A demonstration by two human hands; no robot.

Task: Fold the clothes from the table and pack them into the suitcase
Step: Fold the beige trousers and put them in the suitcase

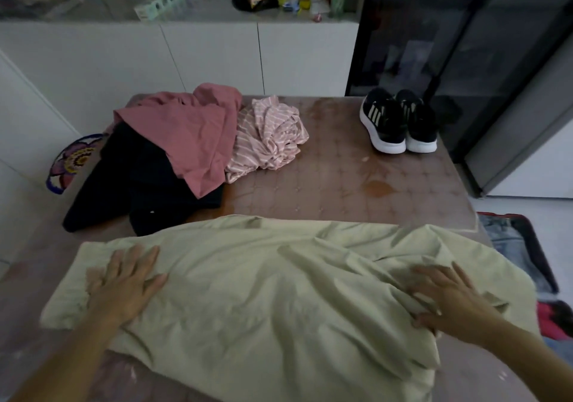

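Note:
A large pale green garment (263, 280) lies spread and wrinkled across the near part of the brown table (356, 184). My left hand (127, 283) rests flat on its left end, fingers apart. My right hand (452, 299) presses on its right side, fingers spread, thumb tucked against a fold. Behind it, a pink garment (192, 134) lies over a black one (130, 190), with a pink striped garment (269, 134) beside them. The open suitcase (524, 252) sits on the floor at the right, with denim inside.
A pair of black and white sneakers (400, 122) stands at the table's far right corner. A flower-patterned cushion (71, 159) pokes out at the table's left edge. White cabinets (217, 57) and a cluttered counter stand behind; a dark glass cabinet (465, 44) is at the right.

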